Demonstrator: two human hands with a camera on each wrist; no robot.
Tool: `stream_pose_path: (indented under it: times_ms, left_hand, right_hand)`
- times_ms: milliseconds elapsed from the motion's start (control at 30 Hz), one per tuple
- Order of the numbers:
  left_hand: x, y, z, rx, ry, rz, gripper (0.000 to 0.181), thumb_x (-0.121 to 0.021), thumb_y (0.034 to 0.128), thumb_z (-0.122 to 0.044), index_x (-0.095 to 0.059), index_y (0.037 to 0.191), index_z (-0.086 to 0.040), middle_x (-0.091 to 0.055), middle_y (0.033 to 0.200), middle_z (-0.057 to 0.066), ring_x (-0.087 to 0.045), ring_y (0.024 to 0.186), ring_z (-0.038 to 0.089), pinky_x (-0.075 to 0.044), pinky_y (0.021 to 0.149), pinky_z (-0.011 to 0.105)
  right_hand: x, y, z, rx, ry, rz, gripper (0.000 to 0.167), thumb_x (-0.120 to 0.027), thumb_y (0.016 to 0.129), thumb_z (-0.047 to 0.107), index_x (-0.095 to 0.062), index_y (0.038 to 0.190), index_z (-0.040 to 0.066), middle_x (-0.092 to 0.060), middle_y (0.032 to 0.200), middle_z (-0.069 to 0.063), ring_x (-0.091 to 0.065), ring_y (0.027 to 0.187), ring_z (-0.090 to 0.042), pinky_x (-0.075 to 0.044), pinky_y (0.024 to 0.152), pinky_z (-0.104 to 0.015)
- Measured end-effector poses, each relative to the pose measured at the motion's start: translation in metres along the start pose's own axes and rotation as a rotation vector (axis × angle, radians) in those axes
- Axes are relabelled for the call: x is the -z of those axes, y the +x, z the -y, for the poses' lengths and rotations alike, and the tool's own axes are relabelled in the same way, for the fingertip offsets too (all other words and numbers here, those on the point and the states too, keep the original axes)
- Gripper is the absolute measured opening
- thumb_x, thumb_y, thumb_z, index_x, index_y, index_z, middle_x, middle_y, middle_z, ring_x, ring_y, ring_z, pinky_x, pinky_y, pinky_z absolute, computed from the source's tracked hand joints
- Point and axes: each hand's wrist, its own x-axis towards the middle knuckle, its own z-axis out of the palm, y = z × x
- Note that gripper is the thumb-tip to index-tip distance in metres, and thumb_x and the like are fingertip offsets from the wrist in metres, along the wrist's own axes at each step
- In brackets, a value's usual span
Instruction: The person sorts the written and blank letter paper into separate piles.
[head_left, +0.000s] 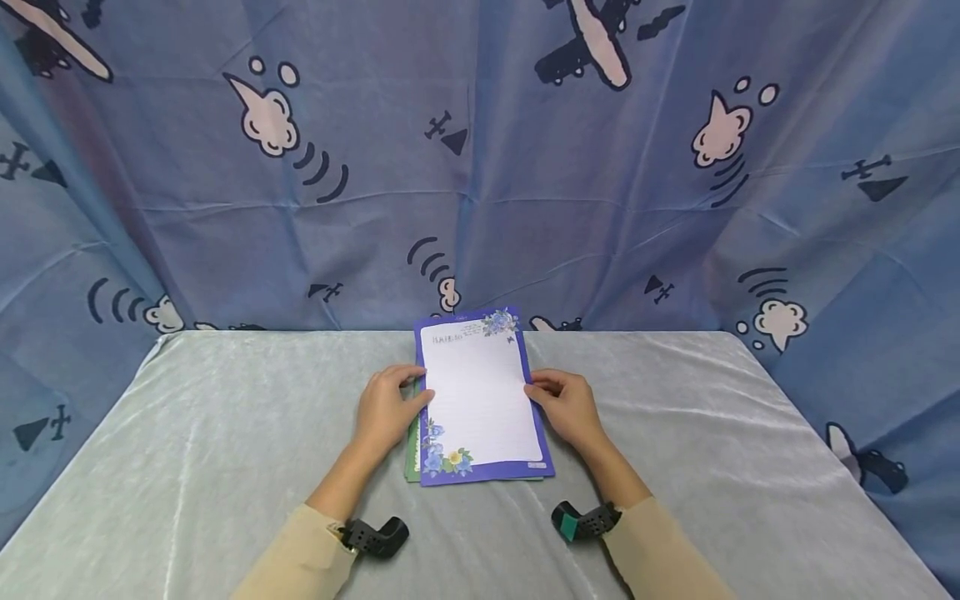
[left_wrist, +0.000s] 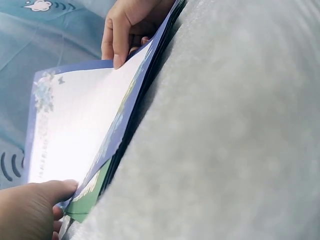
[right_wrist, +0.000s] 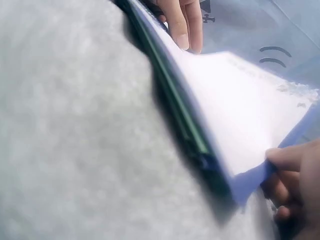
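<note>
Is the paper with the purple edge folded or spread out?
Spread out: the purple-edged paper shows all four corners, and the left hand and right hand hold its opposite sides.

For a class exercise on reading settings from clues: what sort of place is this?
Probably an indoor tabletop workspace, perhaps screened off: a blue printed curtain hangs behind, a pale cloth lies spread in front, and the left hand and right hand hold a blue-bordered sheet above it.

Paper stack, seemingly on grey cloth
</note>
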Motion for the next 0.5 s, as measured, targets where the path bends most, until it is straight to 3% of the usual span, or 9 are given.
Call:
stream_pose_path:
  times_ms: [200, 500]
  left_hand:
    - [0.0002, 0.0006, 0.0009, -0.011, -0.056, -0.011, 0.034, -0.082, 0.0842, -0.017, -0.075, 0.117, -0.01, -0.074, 0.114, 0.01, -0.066, 0.1, 0.025, -0.052, 0.091, 0.042]
    - [-0.0012, 0.0005, 0.002, -0.034, -0.118, -0.019, 0.014, -0.081, 0.0853, -0.014, -0.081, 0.099, -0.011, -0.076, 0.093, 0.005, -0.065, 0.084, 0.016, -0.051, 0.078, 0.03]
  right_hand:
    - [0.0021, 0.0016, -0.001, -0.017, 0.05, 0.003, 0.026, -0.073, 0.091, 0.009, -0.074, 0.114, -0.004, -0.076, 0.103, -0.02, -0.073, 0.094, -0.025, -0.051, 0.079, -0.018]
    - [0.0031, 0.002, -0.0019, -0.036, 0.073, -0.003, 0.026, -0.073, 0.091, 0.01, -0.074, 0.113, -0.004, -0.076, 0.102, -0.02, -0.071, 0.087, -0.016, -0.049, 0.073, -0.015]
